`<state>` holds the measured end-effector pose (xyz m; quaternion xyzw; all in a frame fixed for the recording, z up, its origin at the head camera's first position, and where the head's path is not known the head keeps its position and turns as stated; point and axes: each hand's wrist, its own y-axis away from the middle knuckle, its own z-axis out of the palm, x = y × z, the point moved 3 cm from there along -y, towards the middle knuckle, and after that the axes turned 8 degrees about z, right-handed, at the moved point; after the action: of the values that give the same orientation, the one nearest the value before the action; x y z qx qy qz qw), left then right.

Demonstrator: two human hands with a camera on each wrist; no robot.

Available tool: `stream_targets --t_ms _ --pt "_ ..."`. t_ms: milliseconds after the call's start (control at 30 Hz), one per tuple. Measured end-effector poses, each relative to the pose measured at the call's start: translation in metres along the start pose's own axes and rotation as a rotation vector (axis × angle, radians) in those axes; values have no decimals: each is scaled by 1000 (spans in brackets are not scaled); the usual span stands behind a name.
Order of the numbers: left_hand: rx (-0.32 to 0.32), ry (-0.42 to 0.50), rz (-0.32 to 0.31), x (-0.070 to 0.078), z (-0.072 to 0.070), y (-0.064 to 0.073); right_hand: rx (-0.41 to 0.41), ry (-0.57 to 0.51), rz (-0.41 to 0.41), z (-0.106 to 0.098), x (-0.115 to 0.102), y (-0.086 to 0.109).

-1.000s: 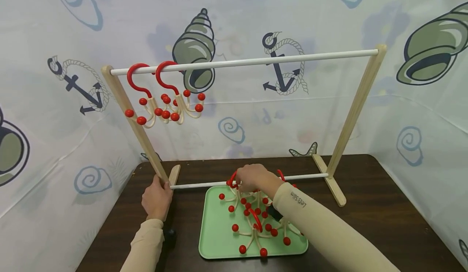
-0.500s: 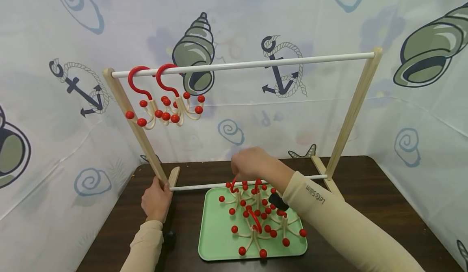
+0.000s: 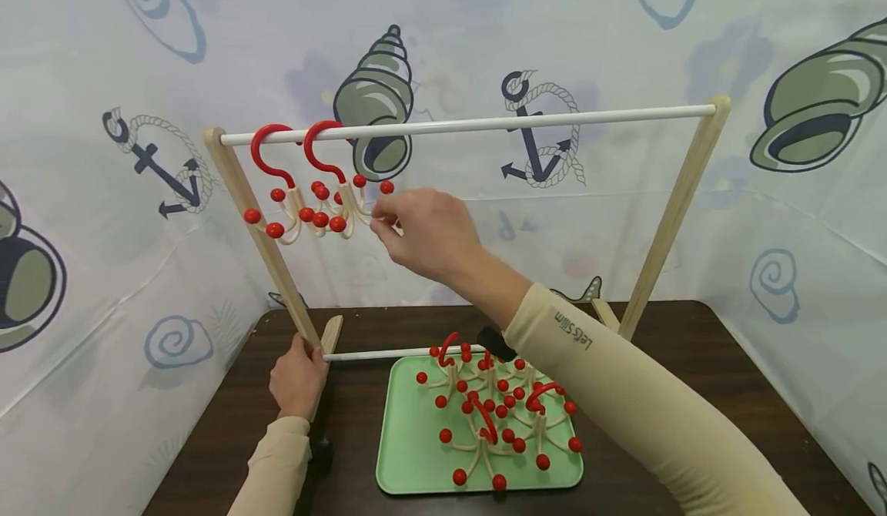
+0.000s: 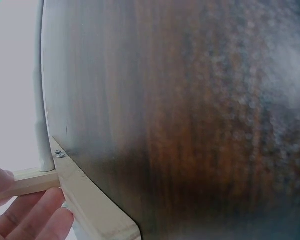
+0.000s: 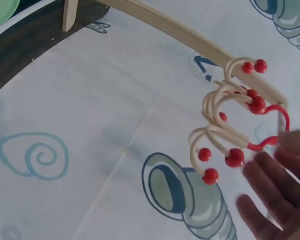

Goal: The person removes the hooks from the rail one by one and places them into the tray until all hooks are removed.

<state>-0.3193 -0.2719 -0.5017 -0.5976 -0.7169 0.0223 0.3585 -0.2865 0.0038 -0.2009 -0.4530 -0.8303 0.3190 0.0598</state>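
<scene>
Two hangers with red hooks, cream curved arms and red ball tips hang from the top bar: the left hanger (image 3: pixel 257 150) and, beside it, the right hanger (image 3: pixel 345 194). My right hand (image 3: pixel 433 235) is raised beside the right hanger, its fingertips overlapping one arm in the head view. The right wrist view shows loosely bent, parted fingers (image 5: pixel 272 172) with nothing visible between them; contact with the hanger cannot be made out. Low on the rack, my left hand (image 3: pixel 298 377) grips the left wooden post (image 3: pixel 266 258), thumb and fingers around it.
A green tray (image 3: pixel 409 477) lies on the dark wooden table (image 3: pixel 693 423), bearing several similar hangers, such as a front hanger (image 3: pixel 483 443). Above it spans the white top bar (image 3: pixel 485 125). A right wooden post (image 3: pixel 675 219) and a lower bar (image 3: pixel 388 354) complete the rack.
My right hand has risen from above the tray, up and left to the hanging hangers. The hangers stay on the tray and bar. My left hand keeps its grip on the post.
</scene>
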Motion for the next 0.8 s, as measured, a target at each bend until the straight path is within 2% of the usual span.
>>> stream_targets --t_ms 67,133,233,400,500,600,800 --pt "-3 1 -3 0 0 0 56 -50 20 3 -4 -9" --pt "-5 1 -9 -1 0 -1 59 -93 54 8 -7 -19" --pt "-8 -6 -21 -1 0 0 -3 -161 134 17 -6 -33" --pt "-11 -4 -23 3 -1 -1 -86 -137 251 27 -3 -49" --pt "-6 -2 -20 4 0 -1 -127 -74 274 33 -6 -54" --pt "-13 -4 -24 2 1 0 -166 -55 277 39 -12 -54" --pt "-3 -3 -19 -3 1 1 -139 -151 334 47 -21 -52"
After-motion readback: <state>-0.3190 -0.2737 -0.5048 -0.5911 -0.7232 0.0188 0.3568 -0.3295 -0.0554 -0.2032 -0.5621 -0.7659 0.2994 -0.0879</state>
